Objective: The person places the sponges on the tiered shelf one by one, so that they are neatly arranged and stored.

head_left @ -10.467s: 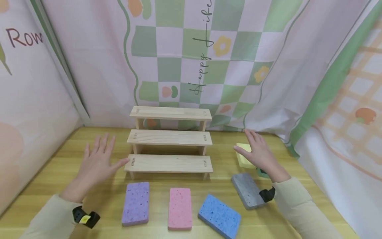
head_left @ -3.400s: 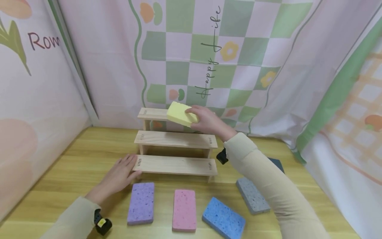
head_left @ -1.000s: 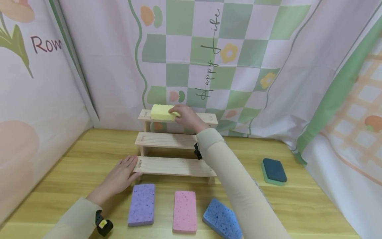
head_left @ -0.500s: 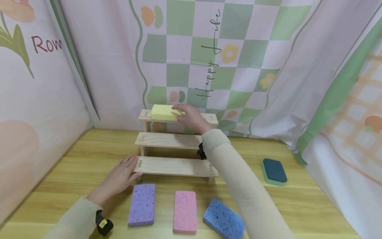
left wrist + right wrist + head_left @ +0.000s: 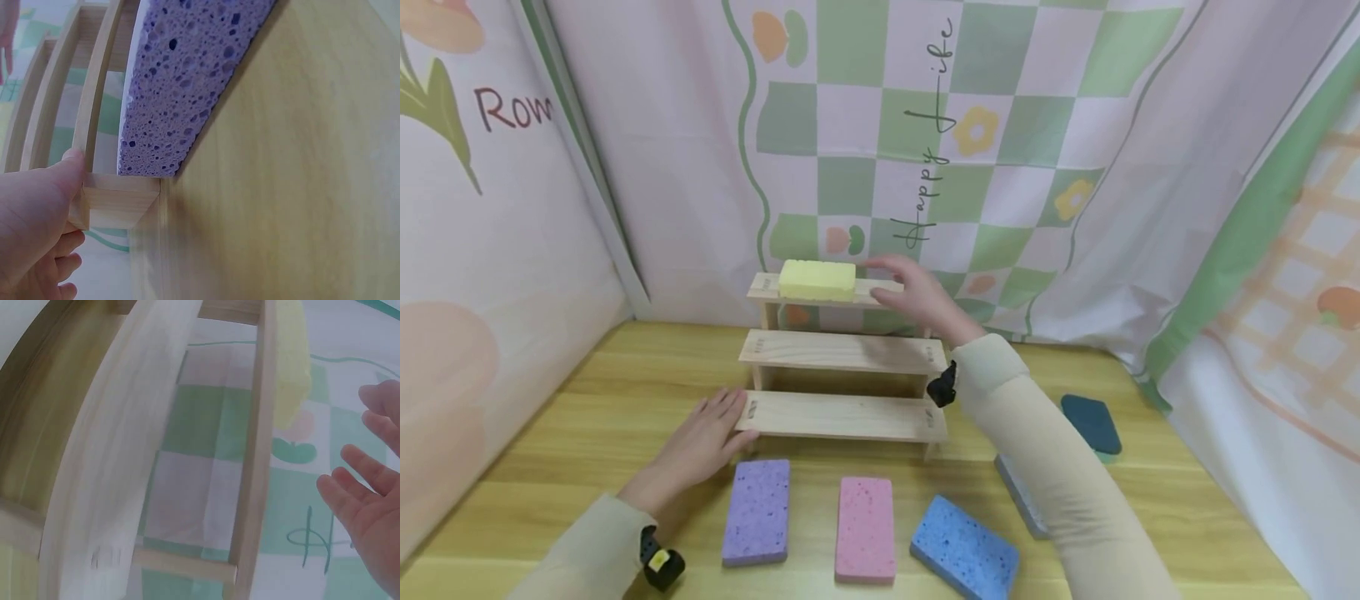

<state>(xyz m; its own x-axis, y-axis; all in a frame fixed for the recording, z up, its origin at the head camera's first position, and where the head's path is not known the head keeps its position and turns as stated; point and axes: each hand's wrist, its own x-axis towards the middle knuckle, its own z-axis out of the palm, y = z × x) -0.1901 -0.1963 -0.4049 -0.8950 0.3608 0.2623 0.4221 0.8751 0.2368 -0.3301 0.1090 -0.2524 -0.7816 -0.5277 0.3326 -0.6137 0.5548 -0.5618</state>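
A yellow sponge [image 5: 816, 281] lies on the left part of the top step of a three-tier wooden shelf [image 5: 842, 348]. Just right of that sponge is my right hand [image 5: 917, 292], thumb and fingers spread with nothing between them. The right wrist view shows the same gap between the hand [image 5: 369, 487] and the yellow sponge [image 5: 290, 369]. My left hand [image 5: 696, 446] grips the left end of the bottom step. In the left wrist view its thumb [image 5: 70, 167] presses the board's edge, the other fingers bent around the end. A purple sponge [image 5: 187, 81] is close by.
In front of the shelf, a purple sponge [image 5: 756, 512], a pink sponge [image 5: 865, 529] and a blue sponge [image 5: 965, 546] lie on the wooden table. My right sleeve partly covers a grey sponge [image 5: 1021, 496] and a dark-topped green sponge [image 5: 1092, 425]. A patterned curtain [image 5: 880, 125] hangs behind.
The yellow sponge was carried from the table's right side onto the top step. My right hand has let go and drawn back rightward; my left hand has stayed on the bottom step.
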